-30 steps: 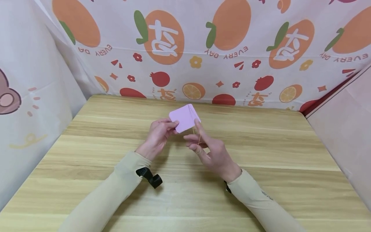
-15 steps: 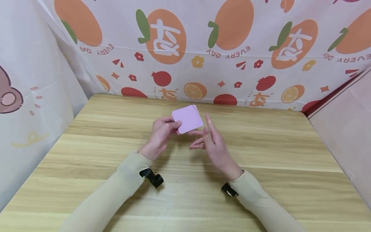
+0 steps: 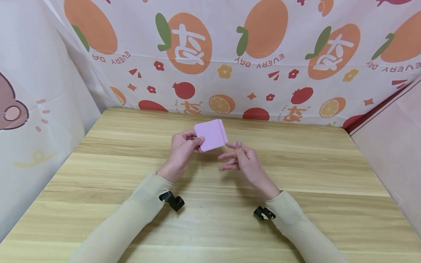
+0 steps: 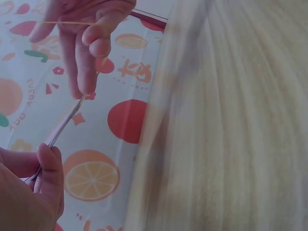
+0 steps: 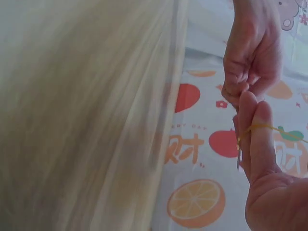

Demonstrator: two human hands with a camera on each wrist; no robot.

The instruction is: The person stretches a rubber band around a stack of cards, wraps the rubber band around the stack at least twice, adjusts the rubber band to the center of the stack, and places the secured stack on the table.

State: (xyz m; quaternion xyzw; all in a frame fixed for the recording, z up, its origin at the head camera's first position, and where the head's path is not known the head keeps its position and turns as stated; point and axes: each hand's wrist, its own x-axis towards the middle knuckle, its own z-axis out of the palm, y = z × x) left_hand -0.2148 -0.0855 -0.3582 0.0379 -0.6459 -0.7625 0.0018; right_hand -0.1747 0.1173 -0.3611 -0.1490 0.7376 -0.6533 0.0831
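Observation:
In the head view my left hand (image 3: pixel 181 151) pinches a thin stack of lilac square cards (image 3: pixel 210 134) between thumb and fingers, with the thumb on the face. Edge-on in the left wrist view, the cards (image 4: pixel 66 123) slant up toward the other hand. A thin yellow rubber band (image 5: pixel 262 126) lies stretched across the fingers of my right hand (image 5: pixel 264 168). These fingers are mostly straight and spread. Seen from the head, one fingertip of the right hand (image 3: pixel 251 164) is right at the cards' lower right corner. A line runs along the cards' right side.
Both hands are over a wood-grain table (image 3: pixel 204 226). Behind it hangs a white cloth printed with fruit (image 3: pixel 227 73), and another curtain (image 3: pixel 42 91) closes off the left side. Black camera mounts (image 3: pixel 172 201) sit on both wrists.
My right hand has drawn back slightly to the right and turned, its index finger coming down from pointing up to the cards' corner. The left hand keeps its pinch on the cards.

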